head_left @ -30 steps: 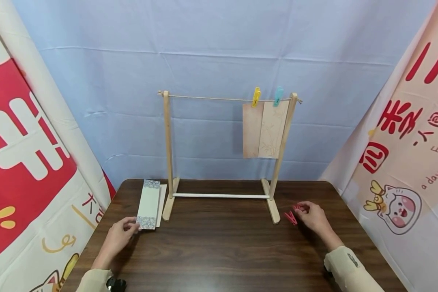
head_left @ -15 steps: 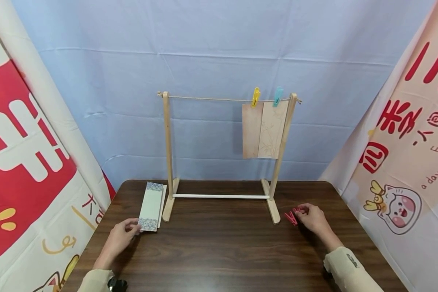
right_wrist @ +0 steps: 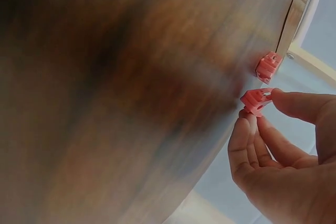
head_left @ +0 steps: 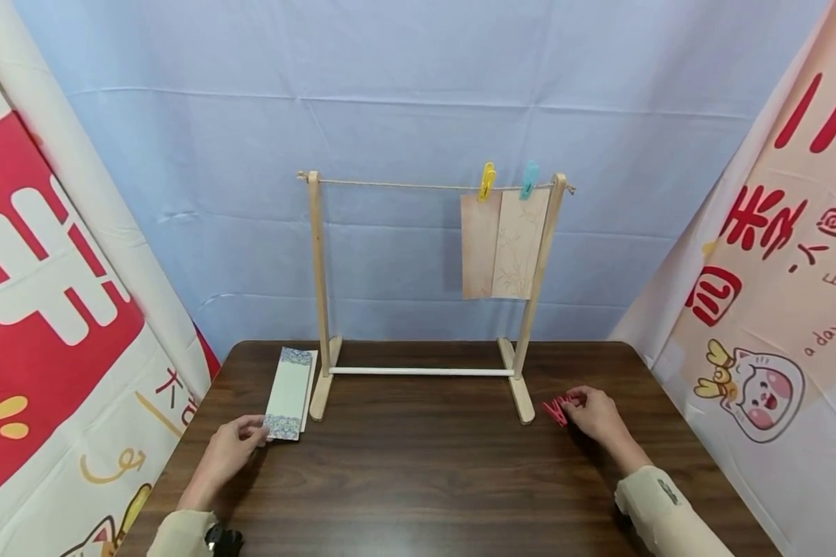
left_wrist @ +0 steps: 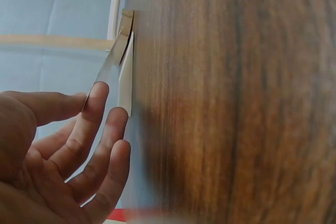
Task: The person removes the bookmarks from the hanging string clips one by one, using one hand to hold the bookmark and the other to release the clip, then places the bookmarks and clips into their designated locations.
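Observation:
My left hand pinches the near left corner of a pale green paper strip with blue floral ends. In the left wrist view the strip slants up from the table, its edge between thumb and index finger. Partly hidden beneath it lies a cream paper strip. At the table's right side, my right hand pinches a red clothespin between thumb and fingers. A second red clothespin lies on the table just beyond it.
A wooden rack stands at the back with a string across its top. Two beige paper sheets hang at its right end, under a yellow clothespin and a blue clothespin. A blue cloth hangs behind the dark wooden table.
The left hand has shifted the pale green strip slightly right and toward me, so it covers more of the cream strip. My right hand has stayed nearly still at the red clothespin.

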`<move>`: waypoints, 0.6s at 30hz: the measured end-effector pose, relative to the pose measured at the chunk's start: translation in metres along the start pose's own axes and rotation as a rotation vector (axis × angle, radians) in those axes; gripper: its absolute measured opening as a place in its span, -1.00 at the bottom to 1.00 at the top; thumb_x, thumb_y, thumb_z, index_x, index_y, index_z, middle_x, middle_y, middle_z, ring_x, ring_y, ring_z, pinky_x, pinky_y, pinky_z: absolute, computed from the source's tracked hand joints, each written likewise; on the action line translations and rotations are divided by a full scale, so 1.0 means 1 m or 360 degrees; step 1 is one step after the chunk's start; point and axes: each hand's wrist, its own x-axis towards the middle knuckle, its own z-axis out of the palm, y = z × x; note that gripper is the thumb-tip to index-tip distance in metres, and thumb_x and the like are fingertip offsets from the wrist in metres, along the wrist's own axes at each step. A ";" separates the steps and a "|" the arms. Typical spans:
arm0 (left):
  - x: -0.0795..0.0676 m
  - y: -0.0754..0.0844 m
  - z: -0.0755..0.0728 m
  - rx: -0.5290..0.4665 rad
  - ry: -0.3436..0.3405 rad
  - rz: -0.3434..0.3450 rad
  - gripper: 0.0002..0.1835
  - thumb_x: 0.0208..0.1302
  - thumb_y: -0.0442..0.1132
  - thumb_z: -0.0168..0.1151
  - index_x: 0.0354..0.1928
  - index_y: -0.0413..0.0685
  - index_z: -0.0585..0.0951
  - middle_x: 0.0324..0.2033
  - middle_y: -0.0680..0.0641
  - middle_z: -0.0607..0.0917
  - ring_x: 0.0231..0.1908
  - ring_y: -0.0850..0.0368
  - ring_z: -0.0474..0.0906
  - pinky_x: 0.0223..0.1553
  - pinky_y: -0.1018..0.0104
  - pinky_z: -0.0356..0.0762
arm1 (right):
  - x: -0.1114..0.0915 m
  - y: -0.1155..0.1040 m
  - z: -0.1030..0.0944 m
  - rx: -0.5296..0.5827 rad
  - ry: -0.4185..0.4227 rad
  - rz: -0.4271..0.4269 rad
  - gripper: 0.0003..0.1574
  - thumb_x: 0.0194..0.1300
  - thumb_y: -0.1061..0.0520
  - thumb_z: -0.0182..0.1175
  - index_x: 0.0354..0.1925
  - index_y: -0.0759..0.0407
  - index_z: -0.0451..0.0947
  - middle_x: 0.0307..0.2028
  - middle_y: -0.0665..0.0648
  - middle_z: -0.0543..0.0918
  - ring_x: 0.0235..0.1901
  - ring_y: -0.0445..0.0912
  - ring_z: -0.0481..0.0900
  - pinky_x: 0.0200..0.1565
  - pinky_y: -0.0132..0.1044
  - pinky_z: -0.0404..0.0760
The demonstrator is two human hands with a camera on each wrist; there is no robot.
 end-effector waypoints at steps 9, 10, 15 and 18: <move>0.000 -0.001 0.002 -0.0024 -0.0023 0.0007 -0.59 0.58 -0.24 0.26 0.29 -0.40 0.61 -0.26 -0.07 0.85 -0.33 0.13 0.71 -0.41 0.33 0.53 | 0.000 0.001 0.000 -0.0023 -0.0071 0.0050 -0.62 0.49 0.21 0.28 0.09 0.52 0.62 -0.18 0.34 0.74 -0.23 0.14 0.69 -0.15 0.07 0.67; 0.000 -0.001 0.002 -0.0026 -0.0021 0.0007 -0.59 0.58 -0.24 0.26 0.29 -0.40 0.61 -0.26 -0.07 0.84 -0.33 0.14 0.71 -0.42 0.33 0.53 | 0.000 0.002 0.000 -0.0023 -0.0073 0.0054 -0.62 0.49 0.21 0.28 0.09 0.52 0.62 -0.18 0.34 0.74 -0.22 0.15 0.70 -0.14 0.08 0.67; 0.000 0.001 0.003 -0.0044 -0.0019 0.0012 -0.58 0.58 -0.25 0.26 0.29 -0.42 0.60 -0.25 -0.09 0.85 -0.33 0.14 0.72 -0.41 0.34 0.55 | 0.001 0.002 0.001 -0.0033 -0.0068 0.0051 -0.63 0.48 0.21 0.28 0.07 0.52 0.63 -0.19 0.33 0.73 -0.22 0.15 0.69 -0.14 0.09 0.67; 0.000 0.001 0.004 -0.0054 -0.0025 0.0005 -0.58 0.58 -0.25 0.25 0.29 -0.42 0.60 -0.25 -0.09 0.85 -0.33 0.14 0.72 -0.41 0.35 0.56 | 0.002 0.002 0.002 -0.0048 -0.0061 0.0040 -0.63 0.48 0.21 0.29 0.07 0.52 0.63 -0.20 0.32 0.73 -0.23 0.14 0.68 -0.13 0.09 0.66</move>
